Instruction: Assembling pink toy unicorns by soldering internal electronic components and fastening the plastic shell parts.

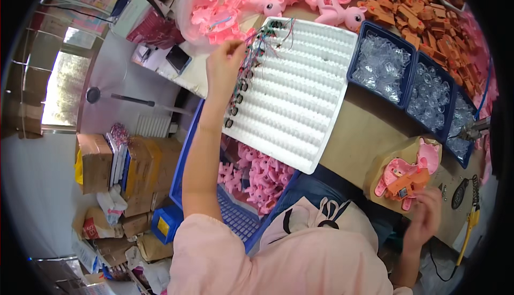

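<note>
My left hand reaches to the left edge of a white ribbed tray, its fingertips pinched together beside thin coloured wires. What sits between those fingertips is hidden. Along that edge lies a row of small round black parts with wires. On the right, my right hand has its fingers loosely apart, the tips close by an orange plastic box. That box rests on pink toy shell parts, which lie in a tan holder on the table.
Blue bins of clear plastic parts flank the tray, with a pile of orange boxes behind. Pink toy shells heap at the back. A blue crate holds pink figures. A yellow-handled soldering iron stands far right.
</note>
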Action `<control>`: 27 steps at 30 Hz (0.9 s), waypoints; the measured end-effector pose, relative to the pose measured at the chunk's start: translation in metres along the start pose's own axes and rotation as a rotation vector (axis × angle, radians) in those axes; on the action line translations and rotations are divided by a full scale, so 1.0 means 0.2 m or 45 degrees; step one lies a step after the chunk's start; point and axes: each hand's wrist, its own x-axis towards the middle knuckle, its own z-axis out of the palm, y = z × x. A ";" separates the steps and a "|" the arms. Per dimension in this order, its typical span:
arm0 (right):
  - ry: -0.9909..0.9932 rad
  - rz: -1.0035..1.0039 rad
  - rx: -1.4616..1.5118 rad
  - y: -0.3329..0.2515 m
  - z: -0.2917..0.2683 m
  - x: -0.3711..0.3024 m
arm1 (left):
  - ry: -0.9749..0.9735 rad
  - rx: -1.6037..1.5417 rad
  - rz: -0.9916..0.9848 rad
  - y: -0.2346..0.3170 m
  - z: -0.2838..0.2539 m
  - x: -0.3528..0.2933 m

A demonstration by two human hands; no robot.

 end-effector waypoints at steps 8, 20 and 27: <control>-0.445 -0.271 0.195 -0.20 0.40 0.10 | -0.213 0.522 0.571 0.07 0.53 0.47; -0.602 -0.598 -0.212 -0.22 0.92 0.19 | -0.258 -1.092 -0.222 -0.15 0.43 0.71; -0.683 -0.604 -0.275 -0.22 0.86 0.21 | -0.177 -1.563 -0.137 0.32 0.15 0.52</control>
